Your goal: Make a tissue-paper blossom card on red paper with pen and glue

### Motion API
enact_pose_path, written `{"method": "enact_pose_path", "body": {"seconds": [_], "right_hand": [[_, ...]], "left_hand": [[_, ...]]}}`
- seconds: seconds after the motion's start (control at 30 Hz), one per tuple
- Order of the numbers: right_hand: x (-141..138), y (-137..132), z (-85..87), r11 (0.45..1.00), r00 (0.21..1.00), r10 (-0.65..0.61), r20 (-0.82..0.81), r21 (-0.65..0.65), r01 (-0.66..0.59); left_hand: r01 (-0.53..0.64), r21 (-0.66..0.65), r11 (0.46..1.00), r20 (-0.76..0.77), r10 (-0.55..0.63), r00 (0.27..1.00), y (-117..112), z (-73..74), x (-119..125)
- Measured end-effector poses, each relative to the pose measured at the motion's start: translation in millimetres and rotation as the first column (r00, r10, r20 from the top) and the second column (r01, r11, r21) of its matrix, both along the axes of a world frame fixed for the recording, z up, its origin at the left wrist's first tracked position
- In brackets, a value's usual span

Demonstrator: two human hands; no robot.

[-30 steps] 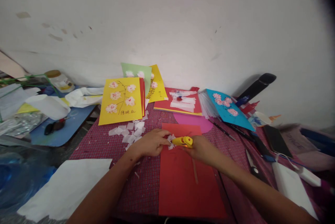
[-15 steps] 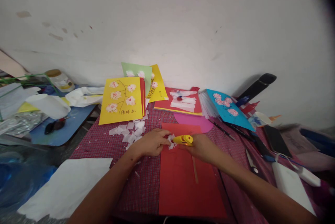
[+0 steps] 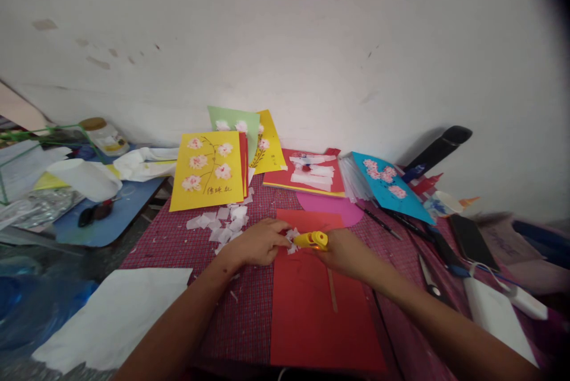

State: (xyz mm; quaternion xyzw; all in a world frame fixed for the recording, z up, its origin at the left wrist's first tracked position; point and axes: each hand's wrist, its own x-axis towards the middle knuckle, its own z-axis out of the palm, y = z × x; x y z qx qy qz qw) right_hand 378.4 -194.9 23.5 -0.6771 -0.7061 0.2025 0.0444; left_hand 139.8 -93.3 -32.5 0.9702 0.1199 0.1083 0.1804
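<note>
My right hand [image 3: 347, 253] is closed round a yellow hot glue gun [image 3: 312, 240], whose small orange light glows. A glue stick [image 3: 332, 292] slants out from its back end, over the red card [image 3: 320, 321]. The gun's nozzle meets a small cluster of white paper pieces [image 3: 292, 240] near the top left of the card. At the left side of that cluster, my left hand [image 3: 262, 241] pinches with thumb and forefinger at the paper; the fingertips are partly hidden. More torn white paper scraps [image 3: 222, 226] lie loose beyond my left wrist.
Finished yellow [image 3: 207, 173] and blue [image 3: 392, 185] flower cards lean at the back. A red card stack [image 3: 276, 178] lies by the wall. Scissors [image 3: 431, 286], a black brush [image 3: 380, 221] and a white power bank-like box [image 3: 499, 316] are on the right. White paper [image 3: 116, 310] covers the front left.
Almost nothing differs. The glue gun has tilted very slightly in my right hand, and the view has shifted a little. My left hand stays at the paper cluster.
</note>
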Motion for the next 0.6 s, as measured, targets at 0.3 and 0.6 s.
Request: {"method": "enact_pose_path", "body": {"seconds": [0.3,0.6], "right_hand": [[1,3,2.2,1.0,0.999,0.002,0.047,-0.028,-0.001],[-5,12,12.0,0.998,0.972,0.027,0.234,-0.055,-0.014]], "left_hand": [[-0.007,0.007,1.0,0.006,0.007,1.0,0,-1.4,0],[-0.005,0.007,1.0,0.015,0.005,1.0,-1,-1.9,0]]}}
